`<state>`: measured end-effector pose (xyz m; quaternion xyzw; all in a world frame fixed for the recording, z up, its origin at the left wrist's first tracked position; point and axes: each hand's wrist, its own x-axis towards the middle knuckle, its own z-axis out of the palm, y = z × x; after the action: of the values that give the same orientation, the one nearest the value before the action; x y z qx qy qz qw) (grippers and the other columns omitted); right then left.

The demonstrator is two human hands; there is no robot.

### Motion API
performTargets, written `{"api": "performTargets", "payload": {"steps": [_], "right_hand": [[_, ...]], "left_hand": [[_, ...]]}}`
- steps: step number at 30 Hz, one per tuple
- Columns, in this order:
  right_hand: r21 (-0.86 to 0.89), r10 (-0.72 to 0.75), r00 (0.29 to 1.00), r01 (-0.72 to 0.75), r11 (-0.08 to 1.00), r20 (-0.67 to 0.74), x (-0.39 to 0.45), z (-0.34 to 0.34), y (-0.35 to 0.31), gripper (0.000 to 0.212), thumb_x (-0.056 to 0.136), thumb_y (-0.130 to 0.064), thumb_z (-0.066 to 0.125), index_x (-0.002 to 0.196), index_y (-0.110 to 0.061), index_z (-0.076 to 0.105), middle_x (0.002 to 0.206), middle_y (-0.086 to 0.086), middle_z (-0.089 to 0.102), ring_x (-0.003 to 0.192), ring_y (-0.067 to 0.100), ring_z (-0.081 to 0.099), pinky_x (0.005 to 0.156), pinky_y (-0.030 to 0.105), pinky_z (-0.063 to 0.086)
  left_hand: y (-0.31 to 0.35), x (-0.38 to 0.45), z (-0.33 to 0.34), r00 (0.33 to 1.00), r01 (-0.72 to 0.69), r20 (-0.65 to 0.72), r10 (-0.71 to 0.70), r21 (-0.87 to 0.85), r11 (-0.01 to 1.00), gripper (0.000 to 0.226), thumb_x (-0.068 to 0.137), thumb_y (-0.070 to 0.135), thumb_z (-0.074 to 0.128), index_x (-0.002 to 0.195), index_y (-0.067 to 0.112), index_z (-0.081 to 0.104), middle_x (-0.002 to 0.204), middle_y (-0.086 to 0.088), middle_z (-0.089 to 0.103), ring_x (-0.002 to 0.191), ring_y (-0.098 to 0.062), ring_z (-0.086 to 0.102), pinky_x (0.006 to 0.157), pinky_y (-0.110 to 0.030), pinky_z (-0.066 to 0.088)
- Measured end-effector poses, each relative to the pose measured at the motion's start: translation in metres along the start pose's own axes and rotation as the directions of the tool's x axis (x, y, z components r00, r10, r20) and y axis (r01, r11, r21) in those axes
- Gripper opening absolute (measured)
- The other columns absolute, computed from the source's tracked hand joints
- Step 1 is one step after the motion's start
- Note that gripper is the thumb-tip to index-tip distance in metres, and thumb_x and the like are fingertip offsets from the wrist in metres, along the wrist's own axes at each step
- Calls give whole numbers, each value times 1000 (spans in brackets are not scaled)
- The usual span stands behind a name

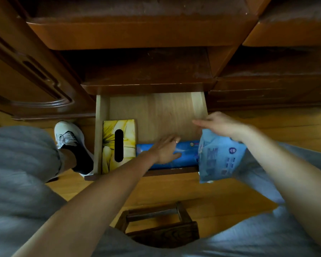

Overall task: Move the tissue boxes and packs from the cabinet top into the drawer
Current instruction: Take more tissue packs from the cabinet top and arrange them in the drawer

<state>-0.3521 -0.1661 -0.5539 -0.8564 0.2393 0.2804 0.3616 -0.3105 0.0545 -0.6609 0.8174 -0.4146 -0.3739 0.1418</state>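
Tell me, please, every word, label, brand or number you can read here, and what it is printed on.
None can be quoted.
Light blue tissue pack, under the right hand: dark blue print and a round emblem, too blurred to read.
Dark blue tissue pack, under the left hand: small marks, unreadable.
Yellow flower tissue box: no text visible.

Single head-worn wide-angle view is looking steeply down from above, facing the cabinet front. It is sitting near the open drawer point(156, 112), which is filling mid-frame; the wooden floor point(174, 190) is lying nearest, bowed by lens distortion.
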Motion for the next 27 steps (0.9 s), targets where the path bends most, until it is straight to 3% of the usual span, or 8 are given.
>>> {"api": "performTargets", "payload": {"steps": [3,5,8,13,16,19,23,27], "right_hand": [[453,-50,997,70,889,-56,-6,-12,-28,64,71,-86,62,89,-29,82,81,-11,75,74,6,71,63,23,51],[659,27,996,37,751,-87,-9,-8,-39,57,74,-79,67,84,-25,82,75,1,76,65,17,73,55,27,55],[852,280,945,-4,523,-168,-7,5,-44,46,83,-67,69,77,-23,80,67,1,76,55,18,73,46,28,54],[934,505,857,-89,347,-106,-2,23,-36,54,88,-71,59,105,-21,67,81,3,76,59,22,75,58,36,62],[788,224,955,16,615,-193,-8,27,-35,57,80,-73,68,110,-25,66,95,-1,77,84,20,76,63,31,62],[408,-140,947,255,877,-290,-9,22,-32,34,78,-39,87,101,-31,64,92,-13,72,85,6,71,58,15,53],[-74,-310,802,318,945,-511,0,19,-26,23,84,-21,82,84,-32,62,91,-14,65,87,6,61,63,20,45],[-506,-604,526,336,794,-599,3,30,-9,24,79,1,68,87,-20,59,104,-2,61,96,17,54,63,20,40]], "left_hand": [[11,-30,-21,989,7,-121,-80,-510,860,51,92,21,57,143,25,54,144,-2,56,130,-13,51,105,-30,43],[15,-52,-47,980,82,-9,-197,-890,448,26,92,32,54,98,27,79,103,0,74,89,-9,71,72,-23,54],[-2,-77,-83,959,146,82,-272,-964,222,55,88,67,48,101,20,73,96,-3,77,95,-22,73,68,-29,59],[-39,-96,-87,925,90,-57,-377,-928,361,48,72,33,88,111,17,66,106,-2,77,95,-16,75,69,-28,61],[-44,-97,-85,836,-7,-221,-503,-920,393,30,77,19,86,101,16,68,99,-2,76,93,-17,75,65,-25,60],[-40,-98,-93,725,-71,-495,-479,-745,663,18,83,19,81,87,28,66,91,8,70,82,-4,70,60,-17,56],[-25,-92,-111,573,-53,-785,-236,-323,945,30,82,9,76,83,35,61,96,16,67,90,0,62,76,-18,50],[-27,-82,-104,522,-11,-822,228,261,965,18,80,7,75,88,16,63,110,-2,64,99,-19,59,74,-31,53]]}}
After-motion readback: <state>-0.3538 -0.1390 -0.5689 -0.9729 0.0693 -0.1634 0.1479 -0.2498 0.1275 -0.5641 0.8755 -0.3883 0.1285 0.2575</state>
